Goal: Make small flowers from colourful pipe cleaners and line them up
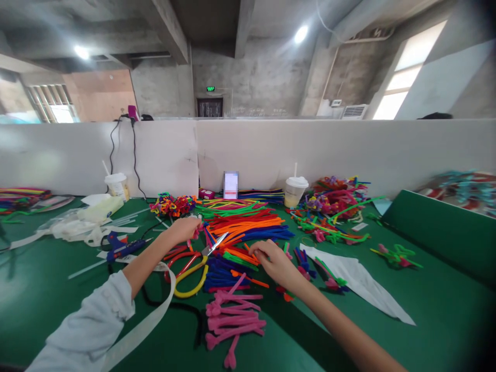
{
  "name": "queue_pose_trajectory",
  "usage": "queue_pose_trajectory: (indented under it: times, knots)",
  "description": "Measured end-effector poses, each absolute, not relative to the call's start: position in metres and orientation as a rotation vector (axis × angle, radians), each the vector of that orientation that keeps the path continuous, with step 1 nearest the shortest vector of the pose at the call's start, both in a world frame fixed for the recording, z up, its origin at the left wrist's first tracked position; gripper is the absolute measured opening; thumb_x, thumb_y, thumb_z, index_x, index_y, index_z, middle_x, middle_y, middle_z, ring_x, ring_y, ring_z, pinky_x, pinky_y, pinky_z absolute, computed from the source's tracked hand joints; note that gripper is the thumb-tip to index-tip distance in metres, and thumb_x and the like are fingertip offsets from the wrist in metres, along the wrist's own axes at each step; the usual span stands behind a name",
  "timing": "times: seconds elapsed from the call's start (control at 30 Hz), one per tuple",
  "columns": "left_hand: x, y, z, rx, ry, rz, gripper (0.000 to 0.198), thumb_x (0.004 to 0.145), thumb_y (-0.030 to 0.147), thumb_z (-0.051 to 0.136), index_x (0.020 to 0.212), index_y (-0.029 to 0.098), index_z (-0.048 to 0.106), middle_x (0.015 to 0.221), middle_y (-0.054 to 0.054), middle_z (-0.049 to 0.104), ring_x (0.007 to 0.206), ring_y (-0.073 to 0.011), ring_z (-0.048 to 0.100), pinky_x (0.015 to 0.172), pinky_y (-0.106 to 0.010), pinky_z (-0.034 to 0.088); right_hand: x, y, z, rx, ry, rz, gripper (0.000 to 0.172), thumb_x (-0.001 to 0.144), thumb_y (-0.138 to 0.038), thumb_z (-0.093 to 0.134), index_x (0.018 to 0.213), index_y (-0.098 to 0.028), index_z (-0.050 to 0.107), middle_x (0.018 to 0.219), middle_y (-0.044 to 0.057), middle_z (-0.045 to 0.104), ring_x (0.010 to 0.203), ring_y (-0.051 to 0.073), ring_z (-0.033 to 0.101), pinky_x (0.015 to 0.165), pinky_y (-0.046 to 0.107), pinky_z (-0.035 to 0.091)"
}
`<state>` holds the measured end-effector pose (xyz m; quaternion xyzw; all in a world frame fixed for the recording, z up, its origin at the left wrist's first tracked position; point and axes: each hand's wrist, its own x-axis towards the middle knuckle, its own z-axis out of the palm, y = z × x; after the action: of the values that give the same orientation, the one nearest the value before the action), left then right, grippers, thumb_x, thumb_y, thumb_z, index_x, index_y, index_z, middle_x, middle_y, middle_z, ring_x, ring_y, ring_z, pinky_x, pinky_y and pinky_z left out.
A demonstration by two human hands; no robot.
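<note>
My left hand (185, 229) is closed, its fingertips around a pink pipe-cleaner piece (196, 231) that is partly hidden, beside the small colourful bundle. My right hand (274, 262) hovers right of the orange pieces, thumb and fingers curled together; what they hold, if anything, is hidden. Between the hands lie scissors (190, 274) with red and yellow handles, blades pointing up and right. Long orange pipe cleaners (251, 227) are spread behind them. Short blue pieces (220, 275) lie in front, then bent pink pieces (234, 318) nearest me.
A blue glue gun (122, 248) rests under my left forearm, near a white ribbon (155, 315). Cups with straws (295, 192) stand by the partition (349, 150), with a phone (231, 185) between. Finished-looking pipe-cleaner pieces (399, 256) and white paper (356, 281) lie at right.
</note>
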<state>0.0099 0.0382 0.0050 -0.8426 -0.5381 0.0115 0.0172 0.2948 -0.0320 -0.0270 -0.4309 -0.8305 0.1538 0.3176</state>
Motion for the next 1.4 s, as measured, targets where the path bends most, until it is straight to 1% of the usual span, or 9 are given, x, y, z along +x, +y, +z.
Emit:
queue_pose_trajectory:
  times: [0.2, 0.43, 0.63, 0.73, 0.8, 0.9, 1.0, 1.17, 1.4]
  knots:
    - [0.004, 0.036, 0.002, -2.699, -1.708, 0.052, 0.022, 0.076, 0.018, 0.044, 0.093, 0.021, 0.058, 0.091, -0.003, 0.064, 0.083, -0.0167, 0.059, 0.066, -0.022, 0.043, 0.295, -0.033, -0.024, -1.186, -2.154, 0.473, 0.023, 0.082, -0.015, 0.035, 0.078, -0.020, 0.057, 0.079, 0.002, 0.063, 0.075, 0.018, 0.050, 0.070, 0.031, 0.037]
    - [0.003, 0.027, 0.011, -2.668, -1.766, -0.035, 0.019, 0.074, 0.015, 0.041, 0.080, 0.022, 0.058, 0.080, 0.000, 0.065, 0.077, -0.0155, 0.059, 0.060, -0.021, 0.039, 0.294, -0.037, -0.018, -1.149, -2.197, 0.512, 0.024, 0.081, -0.014, 0.034, 0.078, -0.020, 0.057, 0.080, 0.003, 0.062, 0.077, 0.018, 0.052, 0.071, 0.032, 0.040]
    - [0.021, 0.007, 0.038, -2.837, -1.740, -0.750, 0.022, 0.076, 0.015, 0.034, 0.083, 0.019, 0.055, 0.078, 0.000, 0.061, 0.072, -0.0134, 0.055, 0.067, -0.023, 0.040, 0.285, -0.032, -0.011, -0.979, -2.167, 0.481, 0.023, 0.085, -0.018, 0.033, 0.099, -0.019, 0.052, 0.094, 0.008, 0.059, 0.086, 0.018, 0.054, 0.077, 0.033, 0.043]
    - [0.040, -0.010, 0.049, -3.058, -1.720, -1.049, 0.020, 0.075, 0.016, 0.037, 0.086, 0.017, 0.054, 0.070, 0.002, 0.055, 0.060, -0.0098, 0.049, 0.058, -0.020, 0.038, 0.267, -0.031, -0.002, -0.881, -2.136, 0.317, 0.030, 0.085, -0.020, 0.036, 0.114, -0.020, 0.042, 0.115, 0.011, 0.052, 0.107, 0.021, 0.046, 0.089, 0.038, 0.037]
    - [0.053, -0.021, 0.053, -3.190, -1.737, -1.232, 0.021, 0.074, 0.015, 0.039, 0.092, 0.017, 0.049, 0.062, 0.005, 0.047, 0.047, -0.0063, 0.040, 0.046, -0.018, 0.032, 0.253, -0.032, 0.003, -0.851, -2.161, 0.243, 0.029, 0.085, -0.020, 0.037, 0.114, -0.020, 0.042, 0.116, 0.012, 0.050, 0.110, 0.022, 0.043, 0.091, 0.040, 0.034]
    - [0.066, -0.032, 0.053, -3.331, -1.707, -1.553, 0.018, 0.077, 0.018, 0.040, 0.094, 0.018, 0.042, 0.057, 0.008, 0.036, 0.039, -0.0038, 0.030, 0.037, -0.016, 0.025, 0.236, -0.034, 0.007, -0.855, -2.218, 0.304, 0.015, 0.086, -0.021, 0.034, 0.090, -0.019, 0.048, 0.088, 0.007, 0.057, 0.088, 0.020, 0.051, 0.081, 0.038, 0.038]
    - [0.069, -0.037, 0.051, -3.351, -1.728, -1.774, 0.014, 0.077, 0.022, 0.044, 0.091, 0.018, 0.041, 0.057, 0.008, 0.035, 0.038, -0.0032, 0.031, 0.034, -0.014, 0.025, 0.230, -0.036, 0.004, -0.824, -2.150, 0.582, 0.022, 0.089, -0.027, 0.027, 0.073, -0.020, 0.041, 0.066, 0.000, 0.048, 0.063, 0.013, 0.045, 0.064, 0.028, 0.039]
    - [0.064, -0.043, 0.046, -3.213, -1.921, -2.128, 0.016, 0.075, 0.026, 0.051, 0.087, 0.018, 0.043, 0.057, 0.007, 0.040, 0.037, -0.0022, 0.032, 0.033, -0.013, 0.024, 0.230, -0.036, -0.003, -0.798, -2.040, 0.836, 0.023, 0.089, -0.036, 0.029, 0.078, -0.020, 0.040, 0.063, -0.003, 0.038, 0.053, 0.010, 0.034, 0.051, 0.022, 0.032]
    - [0.068, -0.055, 0.044, -2.951, -2.101, -2.580, 0.015, 0.072, 0.023, 0.055, 0.084, 0.017, 0.047, 0.053, 0.007, 0.040, 0.039, -0.0032, 0.033, 0.035, -0.013, 0.024, 0.228, -0.039, -0.005, -0.768, -2.087, 0.818, 0.023, 0.089, -0.036, 0.029, 0.089, -0.019, 0.044, 0.066, -0.002, 0.041, 0.055, 0.010, 0.034, 0.053, 0.023, 0.033]
